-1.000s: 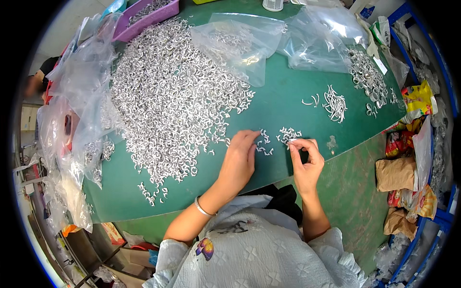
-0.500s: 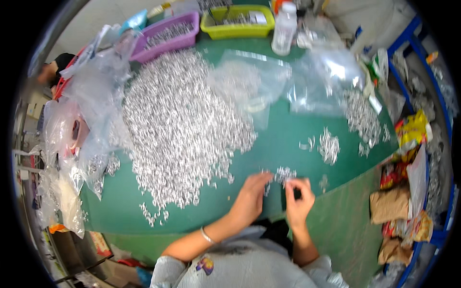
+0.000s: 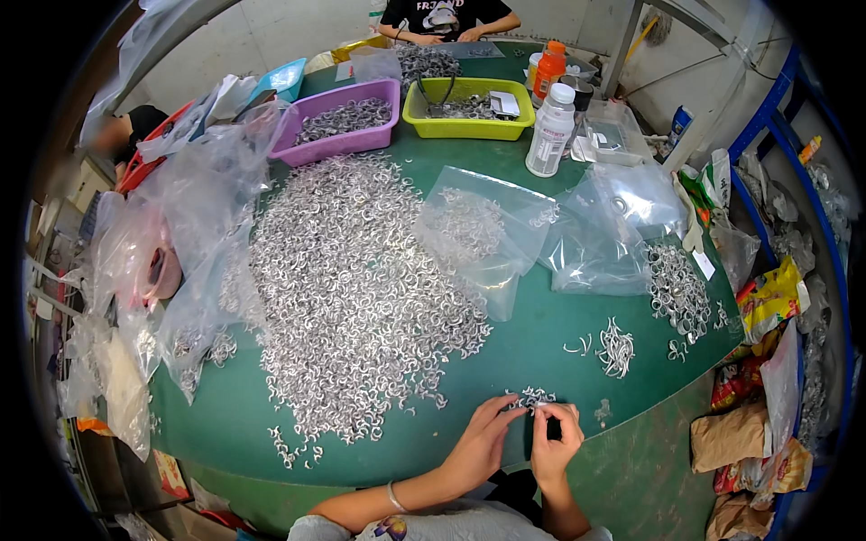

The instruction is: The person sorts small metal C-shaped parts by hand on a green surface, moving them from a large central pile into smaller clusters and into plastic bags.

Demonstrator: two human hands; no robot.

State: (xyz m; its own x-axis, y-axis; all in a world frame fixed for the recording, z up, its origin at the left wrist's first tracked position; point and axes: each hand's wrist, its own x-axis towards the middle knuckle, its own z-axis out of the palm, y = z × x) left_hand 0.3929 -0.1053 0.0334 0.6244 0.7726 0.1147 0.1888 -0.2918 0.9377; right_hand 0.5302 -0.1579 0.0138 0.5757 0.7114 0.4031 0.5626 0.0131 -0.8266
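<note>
Near the table's front edge, my left hand (image 3: 480,444) has its thumb and fingers pinched together; anything between the tips is too small to make out. Close on its right, my right hand (image 3: 554,442) also pinches, its fingers curled in toward a small cluster of curved silvery metal pieces (image 3: 538,395) just beyond the fingertips. A large heap of similar silvery hook-shaped pieces (image 3: 361,298) spreads over the table to the left. Ahead and right of my hands lies a smaller pile of longer curved pieces (image 3: 616,349).
Clear plastic bags (image 3: 487,243) lie on the green table (image 3: 505,361). Behind stand a purple basin (image 3: 394,108), a yellow-green basin (image 3: 469,129) and a white bottle (image 3: 551,135). More metal pieces (image 3: 678,290) lie right. A blue shelf (image 3: 767,99) borders the right; a person (image 3: 448,18) sits opposite.
The view has tilted up, so the table sits lower in the picture and the person opposite shows. My hands stay pinched together by the small cluster, a little closer to each other.
</note>
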